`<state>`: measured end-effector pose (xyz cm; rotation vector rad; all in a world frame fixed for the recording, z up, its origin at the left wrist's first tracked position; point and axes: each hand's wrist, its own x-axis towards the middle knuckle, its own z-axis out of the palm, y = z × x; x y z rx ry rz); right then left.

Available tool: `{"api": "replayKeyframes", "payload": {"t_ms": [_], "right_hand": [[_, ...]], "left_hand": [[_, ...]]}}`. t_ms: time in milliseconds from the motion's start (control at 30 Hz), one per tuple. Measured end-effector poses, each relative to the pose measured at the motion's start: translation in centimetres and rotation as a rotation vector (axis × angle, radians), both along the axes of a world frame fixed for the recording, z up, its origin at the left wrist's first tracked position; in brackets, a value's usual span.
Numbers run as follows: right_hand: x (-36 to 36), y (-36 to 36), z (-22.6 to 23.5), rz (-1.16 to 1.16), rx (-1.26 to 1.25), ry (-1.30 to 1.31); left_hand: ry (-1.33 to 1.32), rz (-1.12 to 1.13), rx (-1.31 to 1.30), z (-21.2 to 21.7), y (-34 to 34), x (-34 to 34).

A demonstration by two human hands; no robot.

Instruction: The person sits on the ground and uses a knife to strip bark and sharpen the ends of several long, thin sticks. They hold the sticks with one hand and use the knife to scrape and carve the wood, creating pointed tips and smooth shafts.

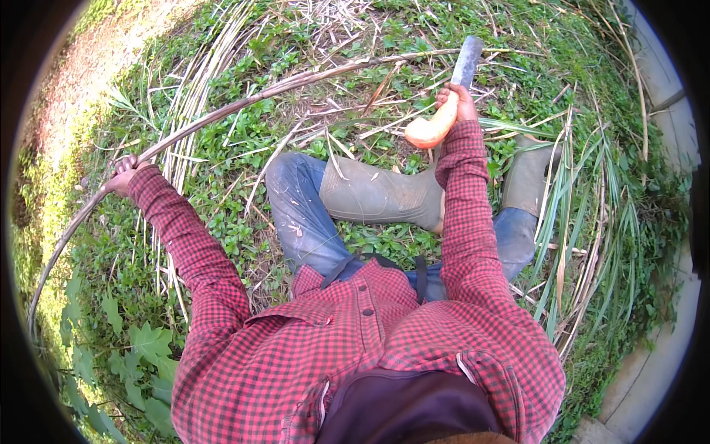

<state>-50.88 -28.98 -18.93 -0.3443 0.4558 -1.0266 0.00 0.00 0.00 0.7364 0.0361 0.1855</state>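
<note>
My left hand [124, 176] is closed around a long brown stalk [251, 98] at the far left. The stalk bends below that hand toward the lower left. Its other end runs across the ground to the upper right and thins out. My right hand [461, 102] grips a machete by its curved orange handle [433, 128]. The machete's short grey blade [467, 62] points up and away from me. It crosses over the thin part of the stalk; whether the two touch, I cannot tell.
My bent legs in blue trousers [302, 203] and grey-green boots [381, 194] rest on the weedy ground. Cut dry stems [196, 96] lie at the upper left. Long green blades of grass [584, 200] are piled at right, before a concrete edge [669, 126]. A broad-leaved plant [150, 340] grows lower left.
</note>
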Motion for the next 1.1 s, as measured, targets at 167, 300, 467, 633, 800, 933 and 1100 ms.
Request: {"api": "replayKeyframes", "payload": {"t_ms": [167, 300, 467, 633, 800, 933, 1100], "right_hand": [[7.1, 3.5, 1.5, -0.261, 0.08, 0.325], [8.8, 10.6, -0.7, 0.82, -0.045, 0.329], [7.7, 11.3, 5.7, 0.37, -0.687, 0.965], [2.9, 11.4, 8.7, 0.191, -1.382, 1.732], [3.0, 13.6, 8.8, 0.325, -1.47, 1.899], [-3.4, 7.0, 0.9, 0.235, -0.912, 2.139], [-1.8, 8.2, 2.2, 0.112, -0.603, 2.089]], "left_hand": [[-0.076, -0.018, -0.049, 0.2, -0.3, -0.2], [0.002, 0.086, 0.061, -0.2, 0.3, -0.1], [-0.2, -0.075, -0.094, 1.1, -0.6, 0.9], [-0.407, -0.357, -0.27, 0.7, -1.0, -2.1], [-0.425, -0.403, -0.248, 1.2, 0.9, -2.2], [-0.351, -0.388, -0.099, 4.5, 4.6, 1.5], [-0.523, -0.613, -0.243, 8.1, 6.8, 3.4]]}}
